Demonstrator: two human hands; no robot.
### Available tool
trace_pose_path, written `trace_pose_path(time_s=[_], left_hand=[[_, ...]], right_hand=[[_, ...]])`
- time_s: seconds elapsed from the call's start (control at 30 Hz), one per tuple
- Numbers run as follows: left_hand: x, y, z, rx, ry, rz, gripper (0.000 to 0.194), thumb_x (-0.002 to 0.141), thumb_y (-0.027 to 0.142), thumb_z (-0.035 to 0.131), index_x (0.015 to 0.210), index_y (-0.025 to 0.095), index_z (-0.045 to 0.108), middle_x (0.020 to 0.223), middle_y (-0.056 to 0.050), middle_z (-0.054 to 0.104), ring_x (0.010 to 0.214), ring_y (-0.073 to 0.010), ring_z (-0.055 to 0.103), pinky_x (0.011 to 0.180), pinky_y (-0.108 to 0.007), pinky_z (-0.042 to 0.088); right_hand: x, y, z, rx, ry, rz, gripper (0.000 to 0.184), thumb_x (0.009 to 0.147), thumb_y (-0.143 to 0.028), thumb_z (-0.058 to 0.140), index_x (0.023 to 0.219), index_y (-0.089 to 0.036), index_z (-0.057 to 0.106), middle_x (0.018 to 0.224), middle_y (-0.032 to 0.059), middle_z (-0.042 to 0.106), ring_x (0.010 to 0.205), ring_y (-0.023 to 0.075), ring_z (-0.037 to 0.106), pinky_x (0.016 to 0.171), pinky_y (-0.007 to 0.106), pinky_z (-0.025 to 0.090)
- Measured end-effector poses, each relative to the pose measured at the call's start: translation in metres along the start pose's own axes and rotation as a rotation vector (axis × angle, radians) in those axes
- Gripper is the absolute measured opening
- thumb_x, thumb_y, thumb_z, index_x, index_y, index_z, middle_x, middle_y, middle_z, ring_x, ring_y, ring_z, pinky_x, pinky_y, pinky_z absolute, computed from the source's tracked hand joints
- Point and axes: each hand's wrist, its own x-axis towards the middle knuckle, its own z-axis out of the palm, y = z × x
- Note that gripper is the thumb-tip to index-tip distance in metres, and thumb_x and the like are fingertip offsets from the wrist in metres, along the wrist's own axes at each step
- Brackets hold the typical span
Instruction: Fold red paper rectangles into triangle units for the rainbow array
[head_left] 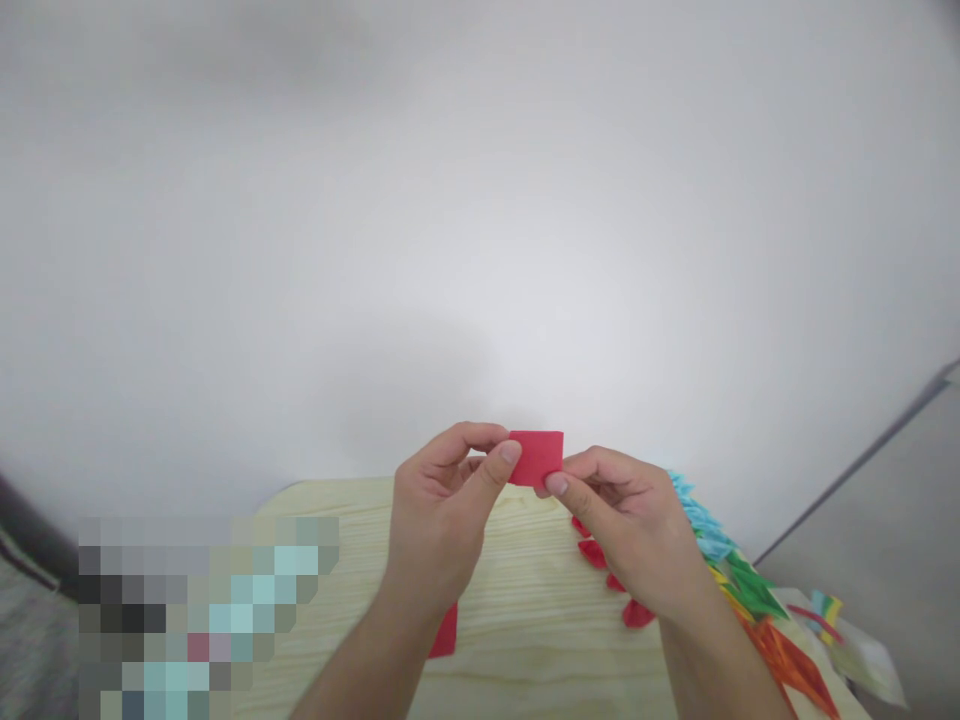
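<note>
A small folded piece of red paper (537,457) is held up above the far side of the table. My left hand (450,490) pinches its left edge, thumb in front and fingers behind. At the lower right corner, my right hand (619,510) grips the same paper between thumb and fingers. Below my left wrist lies another piece of red paper (444,634), partly hidden by the arm. Several small red folded paper pieces (592,553) rest on the table beside my right hand.
The light wood-grain table (525,640) stands against a pale wall (480,220). Along its right edge lie folded papers in blue (701,520), green (754,588) and orange (787,660). A plastic bag (870,660) with coloured strips is beyond that edge. The lower left is pixelated.
</note>
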Motion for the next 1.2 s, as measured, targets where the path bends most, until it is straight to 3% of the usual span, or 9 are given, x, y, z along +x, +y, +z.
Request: trace_pose_path(time_s=[0.13, 0.33, 0.5, 0.7, 0.8, 0.97, 1.07, 1.13, 1.2], left_hand=[[0.0, 0.002, -0.001, 0.232, 0.035, 0.19, 0.028, 0.085, 0.025, 0.08, 0.113, 0.029, 0.075, 0.103, -0.002, 0.073, 0.091, -0.0166, 0.065, 0.08, -0.031, 0.052], [-0.003, 0.008, -0.002, 0.449, 0.055, 0.415, 0.018, 0.087, 0.014, 0.074, 0.1, 0.026, 0.071, 0.1, -0.001, 0.068, 0.093, -0.0179, 0.06, 0.084, -0.035, 0.048], [-0.009, 0.02, -0.006, 0.641, 0.083, 0.502, 0.018, 0.084, 0.011, 0.074, 0.093, 0.024, 0.066, 0.092, 0.001, 0.065, 0.089, -0.0179, 0.057, 0.084, -0.035, 0.045], [-0.025, 0.027, -0.015, 0.739, 0.069, 0.518, 0.016, 0.085, 0.009, 0.071, 0.087, 0.023, 0.065, 0.09, 0.001, 0.064, 0.092, -0.0187, 0.057, 0.086, -0.036, 0.044], [-0.039, 0.025, -0.021, 0.724, 0.001, 0.481, 0.015, 0.086, 0.01, 0.071, 0.084, 0.023, 0.064, 0.092, 0.0, 0.065, 0.094, -0.0193, 0.058, 0.089, -0.036, 0.045], [-0.072, 0.018, -0.034, 0.648, -0.193, 0.276, 0.014, 0.09, 0.011, 0.065, 0.096, 0.024, 0.066, 0.095, 0.0, 0.068, 0.093, -0.0183, 0.061, 0.087, -0.035, 0.047], [-0.097, 0.006, -0.042, 0.63, -0.356, 0.222, 0.017, 0.093, 0.012, 0.061, 0.101, 0.024, 0.07, 0.098, -0.002, 0.071, 0.097, -0.0192, 0.063, 0.091, -0.036, 0.048], [-0.116, -0.007, -0.047, 0.622, -0.455, 0.231, 0.018, 0.094, 0.012, 0.059, 0.094, 0.024, 0.073, 0.097, -0.003, 0.072, 0.099, -0.0196, 0.063, 0.096, -0.038, 0.047], [-0.134, -0.022, -0.052, 0.647, -0.494, 0.217, 0.021, 0.093, 0.01, 0.059, 0.086, 0.023, 0.073, 0.097, -0.004, 0.073, 0.098, -0.0198, 0.064, 0.096, -0.039, 0.047]], right_hand=[[-0.001, -0.003, 0.002, -0.093, 0.024, -0.031, 0.019, 0.096, -0.039, 0.069, 0.089, -0.024, 0.078, 0.074, -0.0011, 0.074, 0.065, 0.0129, 0.062, 0.055, 0.024, 0.043], [-0.002, -0.001, 0.008, -0.203, 0.118, -0.153, 0.015, 0.096, -0.035, 0.068, 0.092, -0.027, 0.08, 0.085, -0.0019, 0.079, 0.076, 0.0159, 0.071, 0.068, 0.027, 0.052], [-0.008, -0.002, 0.014, -0.307, 0.151, -0.273, 0.012, 0.096, -0.031, 0.068, 0.095, -0.028, 0.08, 0.091, -0.0029, 0.08, 0.081, 0.0156, 0.073, 0.076, 0.028, 0.053], [-0.026, -0.005, 0.023, -0.367, 0.163, -0.305, 0.012, 0.097, -0.026, 0.067, 0.096, -0.026, 0.079, 0.093, -0.002, 0.08, 0.083, 0.0169, 0.073, 0.078, 0.028, 0.051], [-0.045, -0.001, 0.029, -0.342, 0.145, -0.29, 0.013, 0.097, -0.024, 0.066, 0.096, -0.026, 0.078, 0.093, -0.0016, 0.08, 0.085, 0.0168, 0.073, 0.079, 0.028, 0.051], [-0.087, 0.017, 0.03, -0.313, 0.117, -0.215, 0.01, 0.093, -0.025, 0.07, 0.099, -0.026, 0.077, 0.095, 0.0, 0.079, 0.088, 0.0186, 0.072, 0.084, 0.031, 0.054], [-0.111, 0.035, 0.023, -0.14, 0.003, -0.064, 0.027, 0.089, -0.02, 0.07, 0.115, -0.028, 0.071, 0.119, 0.0034, 0.075, 0.109, 0.0216, 0.07, 0.097, 0.038, 0.054], [-0.124, 0.048, 0.018, -0.023, -0.115, -0.018, 0.054, 0.085, -0.014, 0.07, 0.135, -0.031, 0.06, 0.138, 0.0053, 0.067, 0.125, 0.023, 0.064, 0.108, 0.044, 0.049], [-0.135, 0.059, 0.018, -0.018, -0.22, -0.008, 0.061, 0.081, -0.011, 0.07, 0.138, -0.03, 0.058, 0.142, 0.0059, 0.064, 0.131, 0.0237, 0.059, 0.113, 0.046, 0.045]])
